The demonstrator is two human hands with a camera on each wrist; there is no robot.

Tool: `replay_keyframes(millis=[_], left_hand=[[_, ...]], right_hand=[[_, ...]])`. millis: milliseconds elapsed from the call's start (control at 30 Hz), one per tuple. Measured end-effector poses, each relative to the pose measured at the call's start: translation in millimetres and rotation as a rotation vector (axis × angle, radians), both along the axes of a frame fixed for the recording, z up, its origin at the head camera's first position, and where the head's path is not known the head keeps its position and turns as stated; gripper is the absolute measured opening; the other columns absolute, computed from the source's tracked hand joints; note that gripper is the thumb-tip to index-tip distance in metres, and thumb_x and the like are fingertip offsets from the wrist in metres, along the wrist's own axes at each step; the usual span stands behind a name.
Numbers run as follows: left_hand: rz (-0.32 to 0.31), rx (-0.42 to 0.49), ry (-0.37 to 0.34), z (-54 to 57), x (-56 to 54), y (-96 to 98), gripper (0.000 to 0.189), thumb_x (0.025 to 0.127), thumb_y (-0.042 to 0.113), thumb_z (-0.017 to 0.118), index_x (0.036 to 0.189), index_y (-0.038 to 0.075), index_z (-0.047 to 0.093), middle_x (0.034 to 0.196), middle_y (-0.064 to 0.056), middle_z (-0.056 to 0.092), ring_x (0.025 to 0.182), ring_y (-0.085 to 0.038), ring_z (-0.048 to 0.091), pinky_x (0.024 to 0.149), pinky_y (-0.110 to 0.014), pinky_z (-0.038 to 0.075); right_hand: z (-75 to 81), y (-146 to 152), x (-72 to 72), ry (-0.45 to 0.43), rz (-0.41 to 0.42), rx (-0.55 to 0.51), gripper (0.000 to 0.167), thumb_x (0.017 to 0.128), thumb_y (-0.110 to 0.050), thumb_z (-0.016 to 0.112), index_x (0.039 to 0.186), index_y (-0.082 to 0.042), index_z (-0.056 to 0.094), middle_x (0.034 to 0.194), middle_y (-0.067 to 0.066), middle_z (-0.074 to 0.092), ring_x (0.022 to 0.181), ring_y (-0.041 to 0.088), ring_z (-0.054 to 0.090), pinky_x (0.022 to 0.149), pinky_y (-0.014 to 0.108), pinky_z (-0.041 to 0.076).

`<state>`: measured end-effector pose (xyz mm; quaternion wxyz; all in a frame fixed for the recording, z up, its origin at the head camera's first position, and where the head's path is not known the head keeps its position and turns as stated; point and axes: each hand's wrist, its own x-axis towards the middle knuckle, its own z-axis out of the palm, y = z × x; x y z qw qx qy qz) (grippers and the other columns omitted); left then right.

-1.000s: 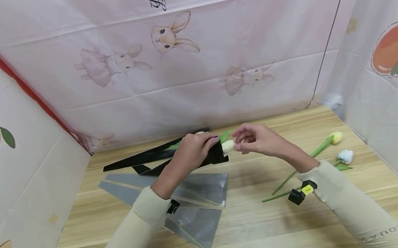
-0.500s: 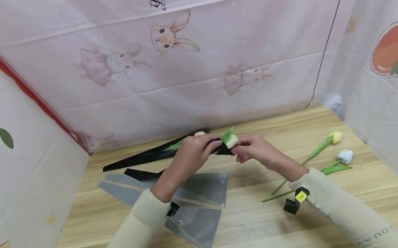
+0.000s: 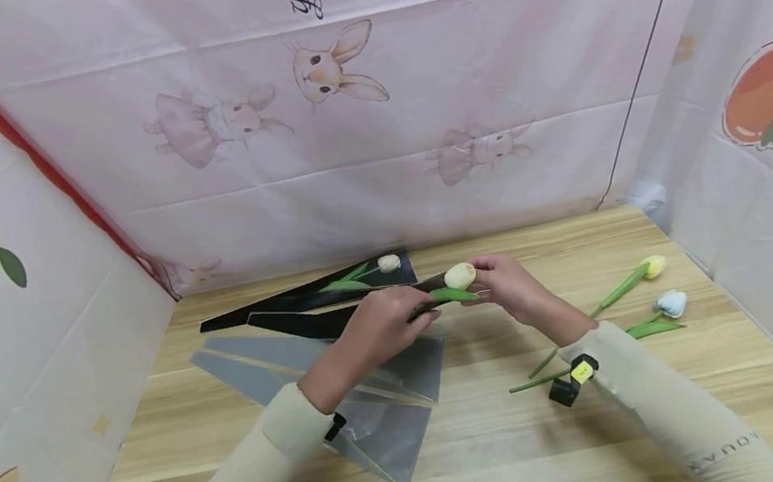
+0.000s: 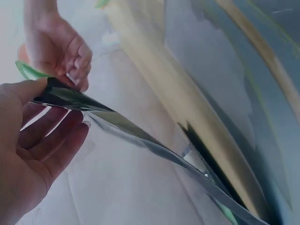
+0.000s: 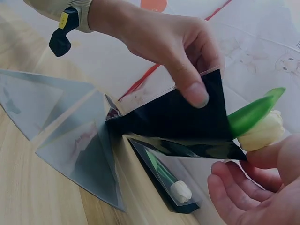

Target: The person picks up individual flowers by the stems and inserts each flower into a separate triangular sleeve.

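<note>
My left hand (image 3: 391,318) grips a black flower sleeve (image 5: 173,112) near its wide end, thumb flat on the outer face. A cream tulip (image 3: 460,276) lies inside it, its bloom and a green leaf (image 5: 258,110) sticking out past the opening. At that end my right hand (image 3: 505,282) pinches the lower corner of the sleeve between thumb and index finger, right beside the bloom, its other fingers curled. In the left wrist view, the left hand (image 4: 37,145) holds the sleeve with the right hand (image 4: 61,51) behind it. The tulip's stem is hidden in the sleeve.
Behind lies another black sleeve (image 3: 278,306) with a white tulip (image 3: 389,262) in it. Grey translucent sleeves (image 3: 390,436) are spread in front of the left hand. A yellow tulip (image 3: 652,266) and a pale blue tulip (image 3: 670,304) lie at right on the wooden table (image 3: 518,460).
The black sleeve has turned and lifted, with the cream bloom now farther out to the right and its leaf swung below. The right hand has shifted to the sleeve's open end.
</note>
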<state>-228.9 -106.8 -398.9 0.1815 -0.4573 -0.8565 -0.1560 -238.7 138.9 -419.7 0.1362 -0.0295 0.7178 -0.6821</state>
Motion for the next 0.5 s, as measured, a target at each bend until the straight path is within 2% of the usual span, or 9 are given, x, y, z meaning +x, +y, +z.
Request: replay_keyframes(millis=[133, 267, 433, 500], left_hand=[[-0.017, 0.007, -0.026, -5.1, 2.7, 1.8, 0.027, 0.091, 0.033, 0.082, 0.11, 0.014, 0.079, 0.1, 0.0, 0.08, 0.082, -0.009, 0.074, 0.072, -0.027, 0.06], [-0.006, 0.007, -0.065, -7.0, 3.4, 2.3, 0.038, 0.087, 0.045, 0.084, 0.11, 0.015, 0.077, 0.099, 0.001, 0.078, 0.08, -0.008, 0.072, 0.071, -0.025, 0.058], [0.017, 0.06, -0.103, -9.9, -1.3, 2.9, 0.047, 0.082, 0.054, 0.084, 0.106, 0.015, 0.073, 0.094, 0.004, 0.071, 0.076, -0.005, 0.061, 0.069, -0.023, 0.054], [0.034, 0.059, -0.101, -11.1, -6.0, 3.1, 0.052, 0.083, 0.055, 0.083, 0.112, 0.013, 0.071, 0.101, 0.001, 0.068, 0.084, -0.009, 0.061, 0.077, -0.026, 0.055]], right_hand=[[-1.3, 2.0, 0.1, 0.0, 0.015, 0.006, 0.033, 0.108, -0.011, 0.052, 0.133, 0.009, 0.059, 0.123, 0.007, 0.065, 0.102, 0.008, 0.069, 0.093, 0.028, 0.058], [-1.6, 3.2, 0.1, -0.001, 0.049, -0.009, 0.032, 0.109, -0.01, 0.05, 0.133, 0.01, 0.057, 0.126, 0.008, 0.062, 0.107, 0.008, 0.066, 0.092, 0.025, 0.058], [-3.3, 2.6, -0.4, -0.037, 0.068, -0.06, 0.034, 0.109, -0.012, 0.052, 0.132, 0.012, 0.055, 0.115, 0.004, 0.064, 0.094, 0.007, 0.068, 0.083, 0.022, 0.059], [-3.6, 2.2, -0.2, -0.055, 0.071, -0.079, 0.034, 0.108, -0.013, 0.053, 0.131, 0.012, 0.056, 0.11, 0.002, 0.065, 0.089, 0.007, 0.068, 0.08, 0.022, 0.06]])
